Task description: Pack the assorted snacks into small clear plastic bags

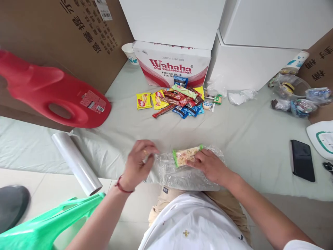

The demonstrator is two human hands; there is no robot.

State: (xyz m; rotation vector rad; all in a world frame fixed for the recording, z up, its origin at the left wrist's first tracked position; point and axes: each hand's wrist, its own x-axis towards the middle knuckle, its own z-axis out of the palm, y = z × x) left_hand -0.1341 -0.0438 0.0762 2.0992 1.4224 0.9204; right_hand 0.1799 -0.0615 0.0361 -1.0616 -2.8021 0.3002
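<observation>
A cream biscuit packet (186,156) with green ends lies on a crinkled sheet of clear plastic film (179,178), near the table's front edge. My right hand (209,166) presses on the packet's right part, its index finger reaching across the front and hiding some of it. Left of the packet, my left hand (140,161) has its fingers curled and pinched at the film's left edge. A red string circles the left wrist. Behind the film sits a heap of small wrapped snacks (179,99) in red, yellow, blue and green.
A Wahaha carton (173,66) and white boxes (241,66) stand at the back. On the left are a red jug (62,93), a film roll (76,163) and a green plastic stool (52,222). A black phone (303,160) and a plastic tub (293,85) are right.
</observation>
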